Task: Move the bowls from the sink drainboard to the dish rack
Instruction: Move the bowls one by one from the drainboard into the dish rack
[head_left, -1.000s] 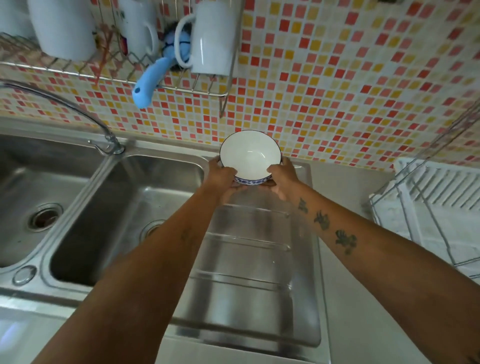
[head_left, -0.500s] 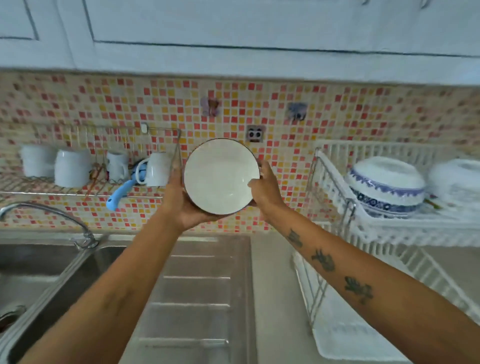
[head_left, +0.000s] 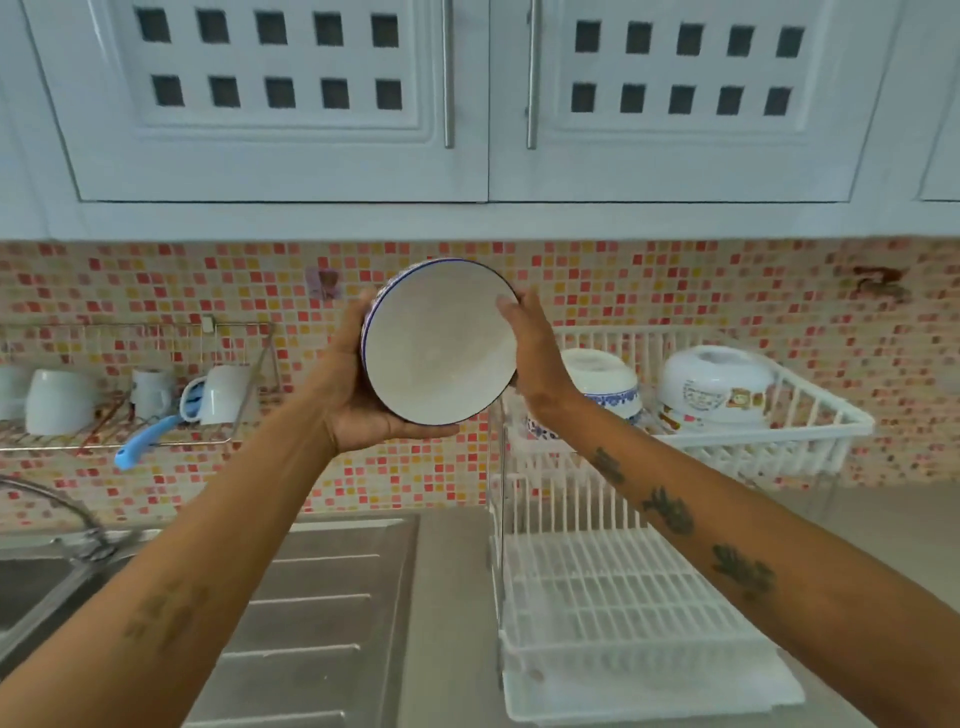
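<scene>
Lifted higher than a moment ago, the bowl (head_left: 440, 343) sits clamped between left hand (head_left: 358, 384) and right hand (head_left: 530, 348), opening facing the person, dish rack (head_left: 769, 415) just beyond the right hand.

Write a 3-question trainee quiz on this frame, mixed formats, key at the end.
1. True or false: both hands hold the bowl.
2. Which way does the bowl's opening face? A) toward the camera B) down at the drainboard C) toward the wall
3. Fill in: the rack's upper tier already holds ___ upturned bowls.

Key
1. True: the left hand cups it from beneath and the side, the right hand grips the opposite rim.
2. A: the white inside shows, tilted on edge.
3. Two: one with blue pattern, one with printed band. The lower tier looks bare.
</scene>
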